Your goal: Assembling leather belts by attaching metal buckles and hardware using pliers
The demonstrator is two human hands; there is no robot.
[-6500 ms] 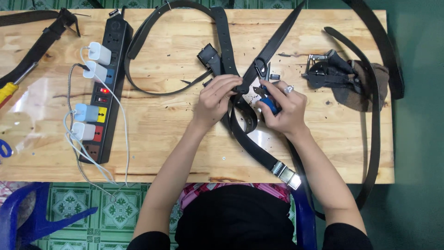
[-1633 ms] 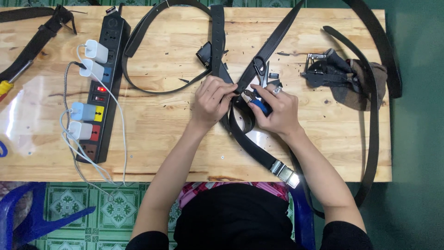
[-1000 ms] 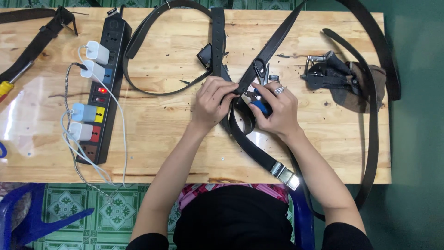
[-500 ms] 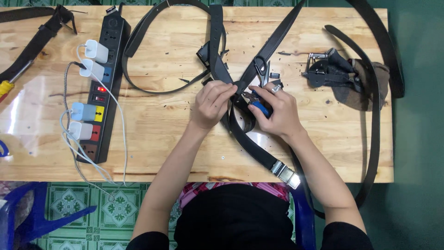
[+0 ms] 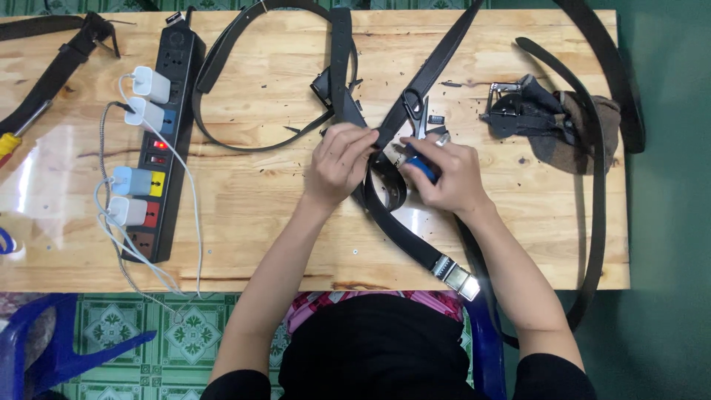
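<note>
Left hand (image 5: 339, 164): fingers pinched on the black belt (image 5: 400, 231).
Right hand (image 5: 446, 174): closed around blue-handled tool (image 5: 424, 169), beside belt.

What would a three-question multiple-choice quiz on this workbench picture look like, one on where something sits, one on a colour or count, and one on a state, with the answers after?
1. Where does the black power strip lie on the wooden table?
A. Near its left end
B. At its right end
C. Under the table

2. What colour is the handle of the tool in the right hand?
A. Red
B. Blue
C. Green

3. What is the left hand doing?
A. Resting flat and empty
B. Holding a charger
C. Gripping the black belt

Answers:
1 A, the strip runs along the left part of the tabletop, with chargers plugged in.
2 B, a blue grip shows between the fingers.
3 C, its fingers close on the strap beside the right hand.
</note>
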